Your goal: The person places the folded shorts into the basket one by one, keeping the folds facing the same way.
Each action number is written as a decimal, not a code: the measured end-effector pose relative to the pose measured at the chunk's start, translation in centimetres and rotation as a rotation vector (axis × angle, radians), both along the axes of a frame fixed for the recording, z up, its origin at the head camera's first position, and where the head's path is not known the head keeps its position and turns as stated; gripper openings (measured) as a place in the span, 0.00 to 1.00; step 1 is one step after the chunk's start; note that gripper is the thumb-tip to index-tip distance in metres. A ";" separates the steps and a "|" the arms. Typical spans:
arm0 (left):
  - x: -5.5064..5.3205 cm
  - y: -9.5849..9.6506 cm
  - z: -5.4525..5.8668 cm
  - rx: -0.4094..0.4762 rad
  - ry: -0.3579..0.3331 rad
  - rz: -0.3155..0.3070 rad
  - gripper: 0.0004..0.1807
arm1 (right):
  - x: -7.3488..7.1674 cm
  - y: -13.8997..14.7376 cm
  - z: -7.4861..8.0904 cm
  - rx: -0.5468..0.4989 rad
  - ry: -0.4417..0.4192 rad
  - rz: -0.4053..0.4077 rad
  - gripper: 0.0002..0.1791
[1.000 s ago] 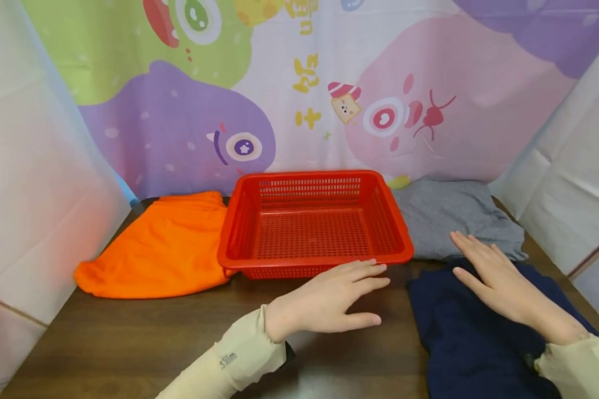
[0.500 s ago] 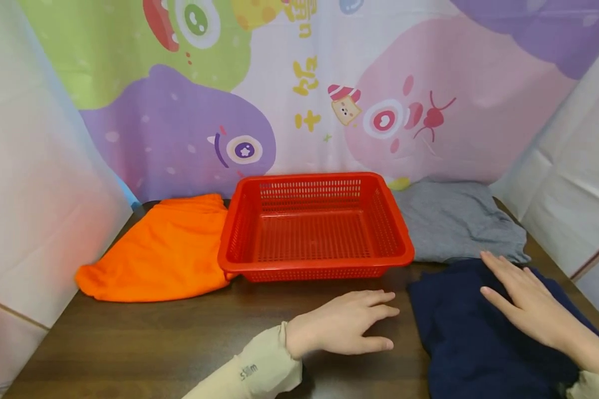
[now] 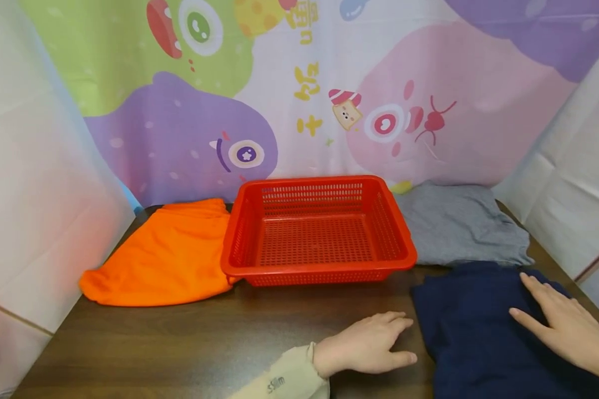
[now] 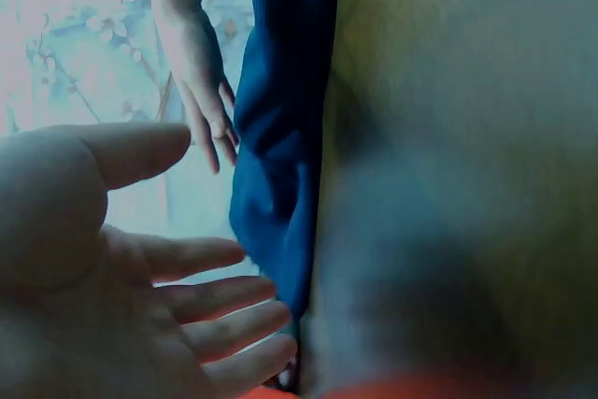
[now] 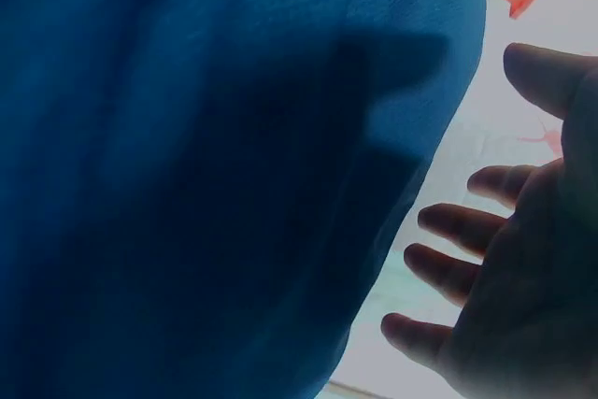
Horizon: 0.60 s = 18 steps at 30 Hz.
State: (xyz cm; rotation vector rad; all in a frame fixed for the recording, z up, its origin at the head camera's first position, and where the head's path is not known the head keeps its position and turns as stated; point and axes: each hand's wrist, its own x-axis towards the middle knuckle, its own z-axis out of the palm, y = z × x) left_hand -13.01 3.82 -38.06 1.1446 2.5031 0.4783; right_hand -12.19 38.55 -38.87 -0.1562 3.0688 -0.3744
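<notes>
A navy folded cloth point(image 3: 479, 332) point(image 4: 285, 109) lies on the table at the front right. My right hand point(image 3: 569, 327) is over its right part, fingers spread and holding nothing. In the right wrist view that hand point(image 5: 514, 240) shows apart from the cloth point(image 5: 187, 175) and casts a shadow on it. Just left of the cloth, my left hand point(image 3: 369, 343) hovers over the table with loosely extended fingers. The left wrist view shows its bare palm point(image 4: 121, 277), fingertips close to the cloth's edge.
A red plastic basket point(image 3: 319, 269) with nothing in it stands at the back middle of the brown table point(image 3: 179, 343). An orange cloth point(image 3: 169, 255) lies to its left, a grey cloth point(image 3: 459, 227) to its right. A cartoon-printed curtain point(image 3: 299, 155) hangs behind.
Both hands have moved right and toward the front edge, the left away from the basket's front, the right across the navy cloth. The cloths and basket have stayed in place.
</notes>
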 end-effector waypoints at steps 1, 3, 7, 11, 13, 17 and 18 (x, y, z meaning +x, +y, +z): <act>0.1 0.2 -0.1 0.010 -0.011 0.012 0.33 | 0.0 0.2 -0.1 0.004 -0.008 -0.008 0.46; 0.2 0.6 -0.3 0.031 -0.033 0.024 0.33 | 0.2 0.7 -0.3 0.015 -0.027 -0.030 0.47; 0.4 1.5 -0.7 0.049 -0.085 0.026 0.33 | 0.9 1.8 -1.0 0.048 -0.026 -0.092 0.50; 0.6 2.4 -0.9 0.008 -0.126 0.029 0.33 | 2.3 3.1 -2.2 0.027 0.070 -0.179 0.50; 0.6 2.8 -1.0 0.001 -0.150 0.029 0.33 | 2.9 3.6 -2.8 -0.025 0.124 -0.211 0.49; 0.6 3.6 -1.1 0.034 -0.264 0.047 0.34 | 3.6 4.3 -3.4 -0.126 0.151 -0.272 0.48; 0.6 3.8 -1.1 0.046 -0.310 0.067 0.34 | 3.6 4.4 -3.4 -0.133 0.130 -0.306 0.49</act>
